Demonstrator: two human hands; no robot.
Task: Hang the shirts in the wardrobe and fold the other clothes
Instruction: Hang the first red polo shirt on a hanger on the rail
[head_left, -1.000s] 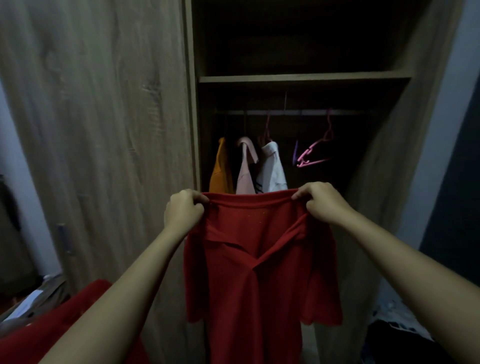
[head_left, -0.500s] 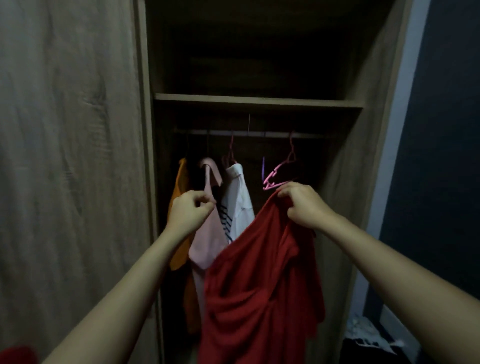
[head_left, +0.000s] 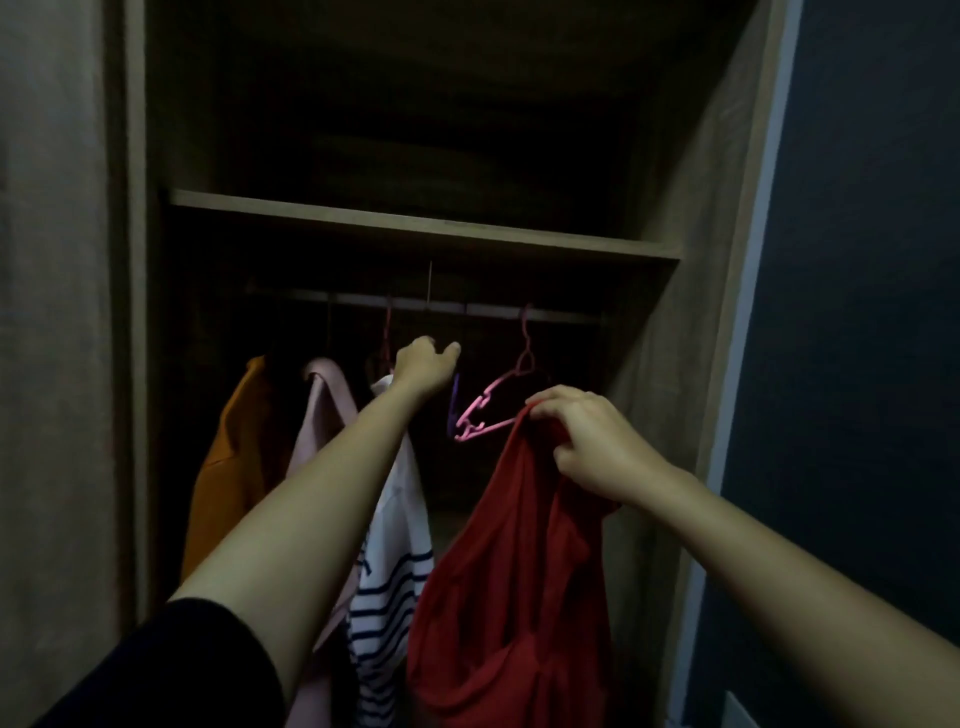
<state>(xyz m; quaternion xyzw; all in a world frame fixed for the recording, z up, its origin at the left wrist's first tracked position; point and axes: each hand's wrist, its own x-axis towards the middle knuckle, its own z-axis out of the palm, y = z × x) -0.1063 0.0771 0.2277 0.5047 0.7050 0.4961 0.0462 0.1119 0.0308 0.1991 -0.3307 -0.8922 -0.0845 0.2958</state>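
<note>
- While the left hand (head_left: 423, 366) reaches up just under the rail (head_left: 493, 310), its fingers curl loosely in the dark. I cannot tell whether they hold a hanger hook. A blind grab there could, I judge, drag the striped shirt (head_left: 389, 571) beside the forearm off its hanger.
- The empty pink hanger (head_left: 488, 405) hangs tilted, close to the right hand (head_left: 587, 441); a nudge might swing or unhook it.
- The right hand pinches the red shirt (head_left: 519, 571) by one bunched edge, and the rest dangles in folds in front of the wardrobe. Held so, it could slip free, or go onto a hanger twisted.
- The wardrobe (head_left: 670, 364) holds, along the rail: an orange garment (head_left: 234, 457), a pink garment (head_left: 324, 410), the striped shirt, a purple hanger (head_left: 453, 400) and the pink hanger.
- The shelf (head_left: 415, 223) above is too dark to tell what it holds.
</note>
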